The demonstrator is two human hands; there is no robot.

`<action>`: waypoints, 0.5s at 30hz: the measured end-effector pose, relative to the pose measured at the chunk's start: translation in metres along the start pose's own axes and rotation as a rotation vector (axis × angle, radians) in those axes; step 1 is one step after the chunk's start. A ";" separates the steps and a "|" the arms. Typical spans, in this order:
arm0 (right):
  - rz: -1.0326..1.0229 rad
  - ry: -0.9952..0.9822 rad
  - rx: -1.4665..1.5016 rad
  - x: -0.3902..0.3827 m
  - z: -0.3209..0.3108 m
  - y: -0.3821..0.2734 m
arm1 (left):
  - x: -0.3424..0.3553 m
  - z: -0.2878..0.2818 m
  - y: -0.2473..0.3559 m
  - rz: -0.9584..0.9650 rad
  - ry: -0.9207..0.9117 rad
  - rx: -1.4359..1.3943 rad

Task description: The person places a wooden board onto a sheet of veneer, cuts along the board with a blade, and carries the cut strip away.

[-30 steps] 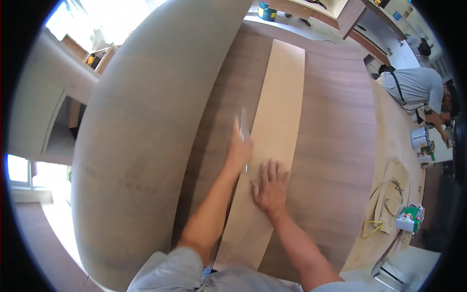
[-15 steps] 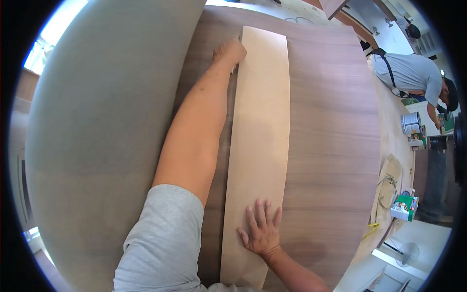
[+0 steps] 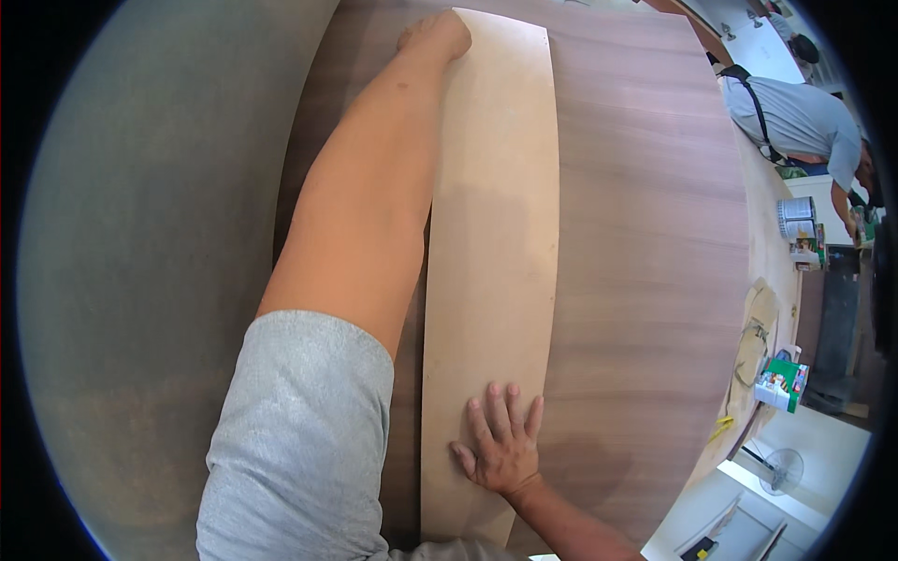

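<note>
Since a second ago, the left grip (image 3: 435, 35) has travelled from midway along the pale board (image 3: 491, 252) to its far left corner. Near, the right grip (image 3: 505, 447) lies spread flat on the board. Past it the board runs on, atop a wider brown panel (image 3: 645, 187), its far end right of the left grip, which looks curled; I cannot tell around what.

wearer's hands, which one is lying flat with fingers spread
The right hand, on the near part of the pale board; the left hand, at the board's far end, looks curled.
</note>
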State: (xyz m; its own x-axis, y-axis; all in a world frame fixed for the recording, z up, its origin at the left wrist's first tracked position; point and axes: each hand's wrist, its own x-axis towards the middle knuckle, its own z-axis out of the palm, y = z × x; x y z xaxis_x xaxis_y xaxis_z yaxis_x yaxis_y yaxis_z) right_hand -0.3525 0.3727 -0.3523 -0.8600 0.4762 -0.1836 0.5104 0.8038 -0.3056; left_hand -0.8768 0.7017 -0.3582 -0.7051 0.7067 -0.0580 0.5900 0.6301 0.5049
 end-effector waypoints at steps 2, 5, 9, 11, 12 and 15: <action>0.007 0.000 0.016 0.001 -0.001 -0.001 | -0.005 -0.003 0.000 0.018 -0.019 0.044; -0.014 0.014 0.013 0.002 -0.002 -0.001 | -0.029 -0.009 0.001 0.031 -0.144 0.115; -0.017 0.012 0.028 0.002 -0.004 -0.003 | -0.089 -0.013 -0.001 0.040 -0.076 -0.030; -0.024 0.008 0.019 0.001 -0.004 -0.005 | -0.122 -0.016 -0.003 0.037 -0.094 -0.128; -0.014 0.006 0.004 0.000 -0.005 -0.007 | -0.137 -0.018 -0.005 0.025 -0.115 -0.121; -0.035 0.036 -0.012 -0.004 -0.004 -0.010 | -0.185 -0.016 -0.009 -0.014 -0.147 -0.110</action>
State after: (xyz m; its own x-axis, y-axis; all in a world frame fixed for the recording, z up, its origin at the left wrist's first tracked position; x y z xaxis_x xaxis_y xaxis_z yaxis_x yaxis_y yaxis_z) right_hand -0.3544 0.3646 -0.3448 -0.8767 0.4603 -0.1396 0.4805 0.8242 -0.2998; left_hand -0.7580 0.5604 -0.3382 -0.6428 0.7428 -0.1871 0.5284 0.6068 0.5938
